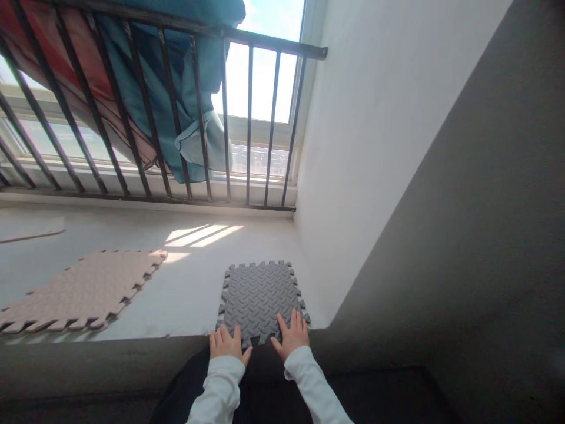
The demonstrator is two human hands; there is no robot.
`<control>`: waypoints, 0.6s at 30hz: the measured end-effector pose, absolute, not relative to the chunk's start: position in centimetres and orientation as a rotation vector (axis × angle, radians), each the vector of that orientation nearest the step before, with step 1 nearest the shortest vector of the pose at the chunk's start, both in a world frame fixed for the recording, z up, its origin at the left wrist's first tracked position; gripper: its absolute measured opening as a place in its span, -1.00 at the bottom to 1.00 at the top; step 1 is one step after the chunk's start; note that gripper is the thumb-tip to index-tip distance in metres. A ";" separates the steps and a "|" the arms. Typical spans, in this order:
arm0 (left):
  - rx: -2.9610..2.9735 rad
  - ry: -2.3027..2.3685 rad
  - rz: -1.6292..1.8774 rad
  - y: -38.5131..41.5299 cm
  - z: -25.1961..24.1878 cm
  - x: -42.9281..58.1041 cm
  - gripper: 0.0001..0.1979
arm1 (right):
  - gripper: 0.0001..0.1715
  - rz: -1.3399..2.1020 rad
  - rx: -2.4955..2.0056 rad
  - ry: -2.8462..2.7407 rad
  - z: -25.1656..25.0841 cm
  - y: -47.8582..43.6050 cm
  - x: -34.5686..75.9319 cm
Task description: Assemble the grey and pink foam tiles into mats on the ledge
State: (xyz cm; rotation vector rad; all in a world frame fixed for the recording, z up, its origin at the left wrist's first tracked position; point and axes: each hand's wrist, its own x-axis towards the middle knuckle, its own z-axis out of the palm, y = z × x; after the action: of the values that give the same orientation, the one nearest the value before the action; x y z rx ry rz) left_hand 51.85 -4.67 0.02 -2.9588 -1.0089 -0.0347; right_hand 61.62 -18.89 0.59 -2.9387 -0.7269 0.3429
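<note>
A grey interlocking foam mat tile (260, 297) with a ridged pattern and toothed edges lies flat on the white ledge, its near side at the ledge's front edge. My left hand (227, 344) rests at the tile's near left corner, fingers stretched forward and thumb apart. On the near right corner lies my right hand (292, 337), fingers spread over the tile's surface. Both hands are open and touch the tile. Whether more than one tile is stacked there, I cannot tell.
Pale pink foam tiles (88, 285) lie on the ledge (185, 282) to the left, with a thin stick-like strip (33, 237) behind them. A dark metal railing (212, 203) runs before the window, with blue and pink cloth (163, 100) there. A white wall (353, 147) rises at right.
</note>
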 end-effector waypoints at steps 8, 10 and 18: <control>-2.995 -0.987 -0.039 -4.3 -0.7 51.9 -0.44 | -0.23 0.355 -2.928 -0.723 1.1 -18.9 61.5; -2.989 -0.989 -0.034 -4.3 -0.7 51.9 -0.43 | -0.22 0.371 -2.925 -0.720 1.3 -18.9 61.5; -2.984 -0.988 -0.025 -4.3 -0.9 52.0 -0.43 | -0.23 0.407 -2.941 -0.711 1.9 -18.8 61.4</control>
State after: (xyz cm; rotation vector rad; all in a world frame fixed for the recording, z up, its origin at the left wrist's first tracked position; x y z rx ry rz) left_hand 52.04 -4.26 -0.86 -2.9836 -0.9876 -0.0252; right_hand 61.39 -18.81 1.91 -2.9408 -0.7114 0.4071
